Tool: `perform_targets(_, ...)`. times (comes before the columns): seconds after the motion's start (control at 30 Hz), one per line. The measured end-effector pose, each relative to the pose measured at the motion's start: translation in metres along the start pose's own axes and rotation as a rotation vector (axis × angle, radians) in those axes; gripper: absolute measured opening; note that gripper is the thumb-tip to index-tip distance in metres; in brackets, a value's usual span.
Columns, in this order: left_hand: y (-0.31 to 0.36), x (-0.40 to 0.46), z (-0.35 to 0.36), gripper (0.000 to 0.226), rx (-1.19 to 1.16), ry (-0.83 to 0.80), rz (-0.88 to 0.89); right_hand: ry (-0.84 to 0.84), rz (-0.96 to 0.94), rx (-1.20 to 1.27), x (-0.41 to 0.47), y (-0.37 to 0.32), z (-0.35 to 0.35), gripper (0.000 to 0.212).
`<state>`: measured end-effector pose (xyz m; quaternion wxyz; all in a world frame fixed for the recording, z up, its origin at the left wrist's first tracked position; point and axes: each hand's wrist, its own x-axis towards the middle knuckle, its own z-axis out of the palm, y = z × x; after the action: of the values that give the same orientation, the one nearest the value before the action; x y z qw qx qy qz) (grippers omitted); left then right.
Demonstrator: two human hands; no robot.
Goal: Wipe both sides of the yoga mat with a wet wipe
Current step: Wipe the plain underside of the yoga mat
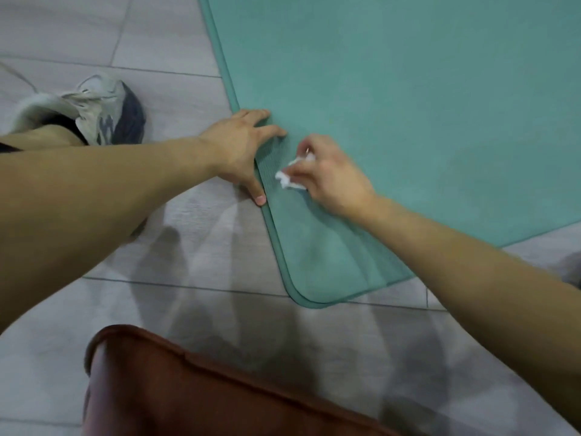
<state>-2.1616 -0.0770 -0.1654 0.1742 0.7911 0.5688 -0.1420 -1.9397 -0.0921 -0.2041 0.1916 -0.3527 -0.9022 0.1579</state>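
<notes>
- Two hands in view, both yours, both on one yoga mat (408, 89), set close together but not touching.
- Your left hand (242, 146) lies flat at the mat's left edge: fingers straight and spread over the edge, thumb stretched down along the edge, gripping nothing.
- Your right hand (327, 177) has its fingers curled round one crumpled white wet wipe (290, 179) and holds it down on the mat surface just right of the left hand.
- Can't tell if the wipe is one sheet or several bunched together; counted as one wad.
- Nearest you: one rust-brown cushion (195, 391), at the bottom of the view, on the floor (63, 357), apart from the mat.
- One teal mat lies spread flat on the grey tiled floor; one rounded corner points toward you, and the rest runs off the top and right of the view.
- Ribbed texture shows on the mat near the hands; elsewhere it looks smooth.
- One shoe (103, 111), white and grey with a dark toe, sits on the floor to the left of the mat, on your foot, beyond your left forearm.
- Several soft shadows fall on the tiles between cushion and mat.
</notes>
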Motion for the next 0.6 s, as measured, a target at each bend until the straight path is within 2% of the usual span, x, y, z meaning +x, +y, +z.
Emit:
perform_targets(0.07,-0.011,0.005,-0.003,0.125,-0.027,0.012,0.040,0.079,0.217,0.018,0.024,0.009,0.007,0.028)
perform_targets(0.1,-0.017,0.007,-0.006,0.111,-0.039,0.024,0.061,0.070,0.222,0.028,0.023,0.003,0.015,0.028)
perform_targets(0.13,-0.022,0.010,-0.008,0.099,-0.048,0.030,0.081,0.029,0.156,0.047,0.011,-0.011,0.015,0.025)
perform_targets(0.2,-0.027,0.012,-0.009,0.087,-0.056,0.059,0.104,-0.169,-0.067,0.123,-0.036,-0.036,0.012,0.018)
perform_targets(0.27,-0.028,0.012,-0.006,0.085,-0.075,0.097,0.111,-0.347,-0.247,0.192,-0.082,-0.053,0.001,0.024)
perform_targets(0.3,-0.028,0.012,-0.003,0.085,-0.082,0.114,0.116,-0.365,-0.267,0.206,-0.088,-0.052,-0.001,0.030)
perform_targets(0.4,-0.028,0.013,0.000,0.088,-0.094,0.162,0.099,-0.215,-0.244,0.152,-0.027,-0.030,0.011,0.033)
perform_targets(0.5,-0.028,0.015,0.000,0.088,-0.096,0.176,0.075,-0.045,-0.022,0.060,0.057,-0.008,0.021,0.022)
perform_targets(0.57,-0.028,0.017,0.000,0.091,-0.087,0.161,0.058,-0.014,0.109,0.060,0.062,-0.008,0.020,0.021)
perform_targets(0.6,-0.029,0.017,0.001,0.093,-0.091,0.155,0.049,-0.010,0.093,0.070,0.046,-0.015,0.020,0.020)
